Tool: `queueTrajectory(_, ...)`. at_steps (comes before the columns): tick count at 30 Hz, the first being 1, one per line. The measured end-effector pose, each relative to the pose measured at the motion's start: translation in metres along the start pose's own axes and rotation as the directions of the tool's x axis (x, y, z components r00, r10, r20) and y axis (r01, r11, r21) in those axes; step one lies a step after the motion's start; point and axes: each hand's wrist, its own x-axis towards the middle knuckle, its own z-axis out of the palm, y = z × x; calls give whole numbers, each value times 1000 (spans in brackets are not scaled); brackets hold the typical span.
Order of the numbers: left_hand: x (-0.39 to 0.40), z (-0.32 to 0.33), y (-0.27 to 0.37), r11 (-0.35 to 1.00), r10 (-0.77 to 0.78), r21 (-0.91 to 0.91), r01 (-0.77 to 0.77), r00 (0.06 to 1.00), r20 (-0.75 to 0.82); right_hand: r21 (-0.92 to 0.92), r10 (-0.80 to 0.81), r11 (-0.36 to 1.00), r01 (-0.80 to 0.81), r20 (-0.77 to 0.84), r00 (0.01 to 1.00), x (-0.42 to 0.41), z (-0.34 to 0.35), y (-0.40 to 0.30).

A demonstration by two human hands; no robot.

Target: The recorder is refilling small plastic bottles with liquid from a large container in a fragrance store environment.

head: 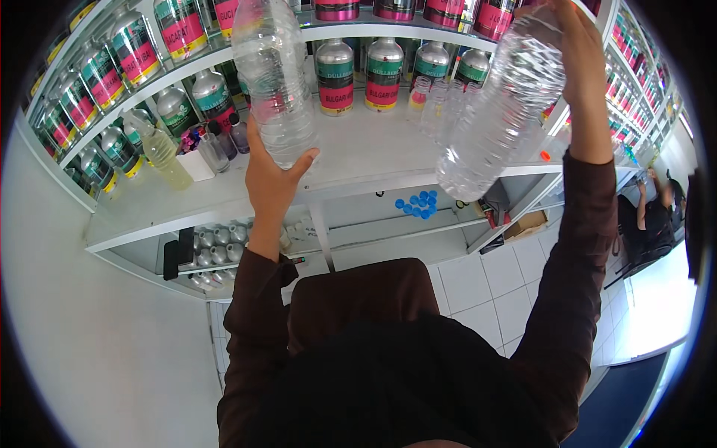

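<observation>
My left hand (273, 182) grips the lower end of a large clear plastic bottle (283, 106), with the thumb near its base. That bottle stands nearly upright over the white counter (358, 145). Higher up on the right, my right hand (580, 61) holds a second large clear plastic bottle (498, 106) by its upper end. This one slants, its base reaching down past the counter's front edge. Both bottles look empty. Several small clear glass bottles (434, 109) stand just left of the slanted bottle, which partly covers them. An orange-red cap (545, 155) lies to its right.
Labelled aluminium bottles (335, 78) fill the shelves behind. On the left stand a plastic bottle of yellowish liquid (165, 154) and a small white box (196, 162). Blue caps (417, 204) lie on the lower shelf. Another person (655, 213) sits far right.
</observation>
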Motion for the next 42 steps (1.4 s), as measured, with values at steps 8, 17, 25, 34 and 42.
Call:
queueTrajectory(8,-3,-9,-2,999,-34,12,34,999,12,400,6,916,21,-66,998,-14,80,-91)
queueTrajectory(17,-1,-6,-3,998,-68,-15,69,996,60,388,242,902,-190,-88,966,-8,139,-77)
queueTrajectory(25,-1,-7,-4,999,-54,-4,54,997,55,505,189,853,-132,-64,980,-2,151,-65)
queueTrajectory(34,-1,-9,0,998,-55,-38,58,996,66,581,270,774,-250,54,961,-2,157,-78)
queueTrajectory(42,-1,-7,-4,999,-47,6,47,997,58,654,239,750,-95,-134,962,-1,171,-57)
